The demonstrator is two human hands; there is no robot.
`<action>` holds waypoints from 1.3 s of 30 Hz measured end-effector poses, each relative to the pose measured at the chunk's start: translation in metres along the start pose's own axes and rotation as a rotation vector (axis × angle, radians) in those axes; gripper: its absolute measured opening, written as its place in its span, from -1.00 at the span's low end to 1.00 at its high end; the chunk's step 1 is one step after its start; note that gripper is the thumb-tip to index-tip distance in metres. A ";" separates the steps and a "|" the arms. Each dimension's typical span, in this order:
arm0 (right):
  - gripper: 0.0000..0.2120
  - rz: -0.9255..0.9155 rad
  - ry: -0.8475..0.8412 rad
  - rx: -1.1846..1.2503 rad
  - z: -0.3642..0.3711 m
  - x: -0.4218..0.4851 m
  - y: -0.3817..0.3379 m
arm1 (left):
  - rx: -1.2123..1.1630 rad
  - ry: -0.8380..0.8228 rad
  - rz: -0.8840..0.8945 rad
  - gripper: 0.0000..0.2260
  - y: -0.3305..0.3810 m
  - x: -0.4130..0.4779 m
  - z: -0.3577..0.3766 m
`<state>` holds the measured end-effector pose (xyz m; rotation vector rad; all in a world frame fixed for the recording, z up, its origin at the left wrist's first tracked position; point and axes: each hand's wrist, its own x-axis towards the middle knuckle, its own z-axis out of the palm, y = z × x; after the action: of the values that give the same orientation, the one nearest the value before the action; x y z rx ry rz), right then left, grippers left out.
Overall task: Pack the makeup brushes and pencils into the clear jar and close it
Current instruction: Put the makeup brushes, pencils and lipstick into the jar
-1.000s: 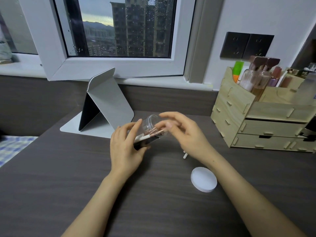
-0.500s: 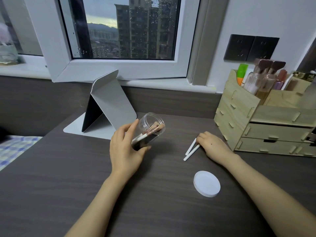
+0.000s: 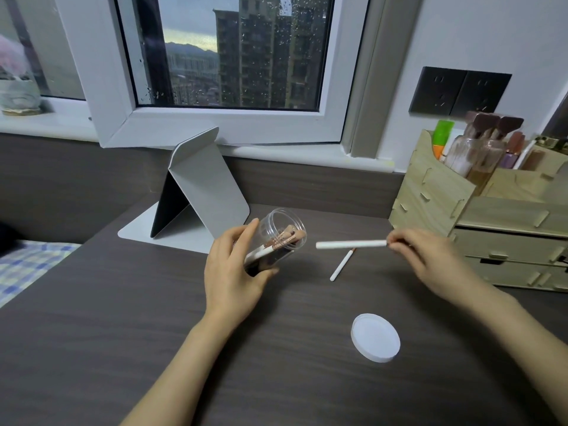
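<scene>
Head view: left hand [image 3: 229,272] wrapped around the tilted clear jar [image 3: 278,238] with brushes inside, right hand [image 3: 430,259], flat on the desk a moment ago, now pinching one white pencil [image 3: 350,244] aimed at the jar mouth, second pencil [image 3: 341,265] and white lid [image 3: 375,337] left on the desk [image 3: 123,333], so packing nearly finished.

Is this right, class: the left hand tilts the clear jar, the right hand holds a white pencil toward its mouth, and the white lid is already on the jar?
Not quite. In the head view the white lid lies on the desk, off the clear jar. The left hand does tilt the jar, and the right hand holds a white pencil toward its mouth.
</scene>
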<state>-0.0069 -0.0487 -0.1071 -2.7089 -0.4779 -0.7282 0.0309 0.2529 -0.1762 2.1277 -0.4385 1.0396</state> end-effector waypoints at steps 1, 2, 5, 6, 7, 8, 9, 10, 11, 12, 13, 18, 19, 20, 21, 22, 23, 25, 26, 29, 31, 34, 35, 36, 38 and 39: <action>-0.75 -0.014 0.100 0.022 -0.009 0.002 -0.011 | -0.002 -0.003 0.006 -0.21 0.001 0.000 0.000; -0.76 -0.024 0.165 0.032 -0.017 0.004 -0.023 | -0.003 -0.006 0.012 -0.20 0.001 -0.001 -0.001; -0.80 -0.098 0.263 -0.072 -0.026 0.016 -0.056 | 0.003 -0.014 0.034 -0.20 0.003 -0.001 -0.001; -0.79 -0.141 0.276 -0.118 -0.024 0.021 -0.067 | 0.005 -0.014 0.043 -0.20 0.003 -0.001 -0.001; -0.78 -0.188 0.275 -0.141 -0.020 0.026 -0.076 | 0.005 -0.014 0.053 -0.21 0.004 -0.001 -0.001; -0.78 -0.236 0.259 -0.150 -0.014 0.031 -0.084 | 0.005 -0.017 0.065 -0.21 0.004 -0.001 -0.001; -0.80 -0.279 0.236 -0.149 -0.007 0.036 -0.092 | 0.006 -0.019 0.078 -0.21 0.004 -0.001 -0.001; -0.82 -0.308 0.205 -0.132 0.000 0.041 -0.099 | 0.008 -0.019 0.089 -0.21 0.005 -0.001 -0.001; -0.80 -0.326 0.167 -0.103 0.007 0.045 -0.106 | 0.008 -0.020 0.096 -0.21 0.005 -0.001 -0.001; -0.75 -0.339 0.120 -0.058 0.013 0.047 -0.111 | 0.007 -0.023 0.101 -0.21 0.005 -0.001 -0.001; -0.72 -0.347 0.065 -0.008 0.017 0.050 -0.117 | 0.005 -0.026 0.103 -0.22 0.004 -0.001 -0.001; -0.86 -0.138 -0.018 0.338 0.034 0.049 -0.140 | -0.002 -0.028 0.057 -0.21 0.000 -0.001 0.000; -0.88 -0.098 -0.009 0.394 0.038 0.047 -0.143 | -0.002 -0.024 0.045 -0.21 0.000 -0.001 0.000; -0.89 -0.075 0.007 0.424 0.042 0.046 -0.145 | -0.004 -0.020 0.035 -0.22 0.000 -0.001 0.000; -0.89 -0.052 0.026 0.445 0.046 0.045 -0.147 | -0.007 -0.017 0.027 -0.22 0.000 -0.001 0.000; -0.89 -0.033 0.060 0.454 0.050 0.044 -0.147 | -0.011 -0.014 0.020 -0.22 0.001 -0.001 0.000; -0.89 -0.031 0.128 0.440 0.053 0.044 -0.146 | -0.015 -0.011 0.013 -0.22 0.001 -0.001 0.000; -0.88 -0.056 0.313 0.381 0.056 0.042 -0.141 | -0.020 -0.006 -0.004 -0.21 0.000 -0.001 -0.001; -0.88 -0.052 0.401 0.381 0.056 0.041 -0.136 | -0.020 -0.002 -0.016 -0.21 0.000 -0.001 -0.001; -0.84 0.079 0.536 0.364 0.063 0.044 -0.101 | -0.026 0.009 -0.051 -0.21 0.000 0.000 -0.001; -0.78 0.225 0.343 0.147 0.075 0.050 -0.061 | -0.032 0.012 -0.064 -0.21 0.000 0.000 -0.001; -0.62 0.262 -0.252 -0.294 0.095 0.045 -0.011 | -0.036 0.014 -0.073 -0.21 0.000 0.001 -0.001; -0.63 0.214 -0.367 -0.385 0.097 0.043 -0.003 | -0.042 0.016 -0.082 -0.21 0.000 0.001 -0.001; -0.68 0.171 -0.433 -0.432 0.097 0.041 0.002 | -0.048 0.018 -0.094 -0.21 0.000 0.001 -0.002; -0.84 0.091 -0.485 -0.534 0.095 0.043 0.003 | -0.057 0.023 -0.112 -0.21 0.001 0.002 -0.002; -0.94 0.033 -0.472 -0.585 0.094 0.043 0.004 | -0.058 0.025 -0.114 -0.21 0.000 0.002 -0.002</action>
<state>0.0700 -0.0081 -0.1631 -3.4491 -0.3562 -0.2231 0.0307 0.2541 -0.1736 2.0610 -0.3279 0.9765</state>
